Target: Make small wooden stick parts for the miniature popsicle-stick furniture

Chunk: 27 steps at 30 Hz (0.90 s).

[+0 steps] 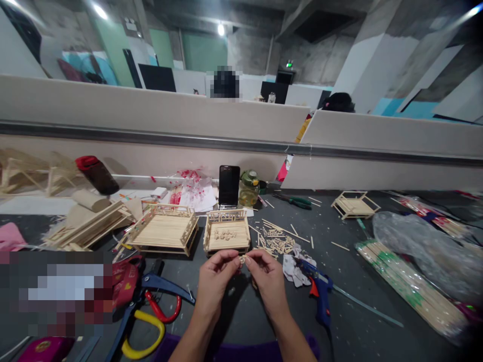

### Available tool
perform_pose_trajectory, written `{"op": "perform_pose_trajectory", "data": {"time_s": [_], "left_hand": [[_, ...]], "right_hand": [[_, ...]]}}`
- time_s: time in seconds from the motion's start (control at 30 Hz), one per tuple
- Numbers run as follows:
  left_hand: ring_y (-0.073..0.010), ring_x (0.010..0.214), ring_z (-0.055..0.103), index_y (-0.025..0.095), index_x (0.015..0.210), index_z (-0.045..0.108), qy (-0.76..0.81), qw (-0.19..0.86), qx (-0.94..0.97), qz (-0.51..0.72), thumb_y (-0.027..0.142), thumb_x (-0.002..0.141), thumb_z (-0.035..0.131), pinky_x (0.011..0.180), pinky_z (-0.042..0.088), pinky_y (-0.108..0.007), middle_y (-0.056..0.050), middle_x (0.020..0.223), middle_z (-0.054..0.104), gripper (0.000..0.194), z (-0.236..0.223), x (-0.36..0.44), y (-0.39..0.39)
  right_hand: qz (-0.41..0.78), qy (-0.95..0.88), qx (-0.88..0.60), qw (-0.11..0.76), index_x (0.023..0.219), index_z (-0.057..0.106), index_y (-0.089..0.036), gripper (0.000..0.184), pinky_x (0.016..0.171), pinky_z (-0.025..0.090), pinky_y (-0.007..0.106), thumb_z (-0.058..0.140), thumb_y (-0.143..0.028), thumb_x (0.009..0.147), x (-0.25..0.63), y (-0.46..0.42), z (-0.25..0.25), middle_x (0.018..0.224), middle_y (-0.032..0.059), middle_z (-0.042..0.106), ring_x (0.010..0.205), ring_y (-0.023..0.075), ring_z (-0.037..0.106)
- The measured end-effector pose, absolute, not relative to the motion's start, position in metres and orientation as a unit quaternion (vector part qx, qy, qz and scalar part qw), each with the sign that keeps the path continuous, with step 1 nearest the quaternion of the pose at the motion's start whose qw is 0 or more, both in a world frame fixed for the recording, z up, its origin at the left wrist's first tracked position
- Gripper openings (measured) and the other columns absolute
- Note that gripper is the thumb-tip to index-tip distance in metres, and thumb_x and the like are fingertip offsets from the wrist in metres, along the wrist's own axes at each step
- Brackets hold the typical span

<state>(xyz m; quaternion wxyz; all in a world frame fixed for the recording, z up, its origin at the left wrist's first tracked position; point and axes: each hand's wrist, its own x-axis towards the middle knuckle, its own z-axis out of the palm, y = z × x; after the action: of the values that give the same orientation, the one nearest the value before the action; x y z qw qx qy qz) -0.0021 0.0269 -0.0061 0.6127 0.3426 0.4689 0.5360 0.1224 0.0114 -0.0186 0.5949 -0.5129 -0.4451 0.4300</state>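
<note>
My left hand [216,279] and my right hand [268,280] meet over the dark table, thumbs and forefingers pinched together. Between the fingertips is a small pale wooden piece [242,259], mostly hidden, its exact shape unclear. Just beyond them stands a little wooden-stick bed model [226,245] with small wooden bits [225,235] heaped on its top. Left of it is a larger stick model with railings [164,234]. Cut stick pieces [279,245] lie scattered behind my right hand. A blue glue gun [322,301] rests to the right, beside crumpled white tissue [296,270].
Scissors with red and yellow handles [145,347] and a blue-handled cutter [166,286] lie left. Bagged sticks [411,289] and another stick model [354,206] are right. A phone [229,186], green-lidded bottle [249,190] and pliers [300,202] stand or lie behind, before a partition [158,153].
</note>
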Motion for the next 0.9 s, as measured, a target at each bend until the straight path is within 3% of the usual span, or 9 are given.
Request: {"op": "perform_pose_trajectory", "data": {"time_s": [0.13,0.37,0.67,0.9], "left_hand": [[-0.0119,0.064,0.062,0.016,0.079,0.073,0.458,0.627,0.334,0.534,0.027,0.057,0.084,0.063,0.051,-0.022,-0.001,0.072,0.071,0.026,-0.0091,-0.0022,0.0271],[-0.0096,0.063,0.061,0.017,0.079,0.072,0.452,0.631,0.322,0.542,0.025,0.059,0.084,0.065,0.05,-0.02,0.001,0.07,0.07,0.024,-0.0113,-0.003,0.029],[-0.0133,0.068,0.064,0.015,0.081,0.072,0.446,0.643,0.315,0.537,0.025,0.058,0.084,0.064,0.052,-0.023,-0.001,0.077,0.071,0.027,-0.0113,-0.0014,0.0275],[-0.0115,0.067,0.062,0.015,0.081,0.07,0.445,0.642,0.316,0.538,0.024,0.06,0.084,0.065,0.051,-0.022,0.0,0.073,0.069,0.027,-0.0071,0.0003,0.0241]], "right_hand": [[0.476,-0.407,-0.49,0.607,0.08,0.068,-0.019,0.019,0.041,0.034,0.018,0.069,-0.038,0.078,0.123,0.0114,-0.0232,0.06,-0.0038,0.054,0.046,0.0071,0.042],[0.551,-0.339,-0.449,0.617,0.077,0.069,-0.018,0.021,0.04,0.035,0.015,0.074,-0.037,0.073,0.1257,0.0127,-0.0207,0.061,-0.0028,0.054,0.05,0.0071,0.045],[0.503,-0.368,-0.493,0.607,0.081,0.071,-0.018,0.024,0.04,0.035,0.017,0.074,-0.04,0.072,0.1266,0.0127,-0.0212,0.061,-0.0025,0.058,0.046,0.0064,0.044],[0.488,-0.372,-0.5,0.611,0.08,0.069,-0.018,0.022,0.041,0.034,0.017,0.075,-0.037,0.072,0.1262,0.011,-0.0182,0.062,-0.0037,0.058,0.047,0.0064,0.043]]}}
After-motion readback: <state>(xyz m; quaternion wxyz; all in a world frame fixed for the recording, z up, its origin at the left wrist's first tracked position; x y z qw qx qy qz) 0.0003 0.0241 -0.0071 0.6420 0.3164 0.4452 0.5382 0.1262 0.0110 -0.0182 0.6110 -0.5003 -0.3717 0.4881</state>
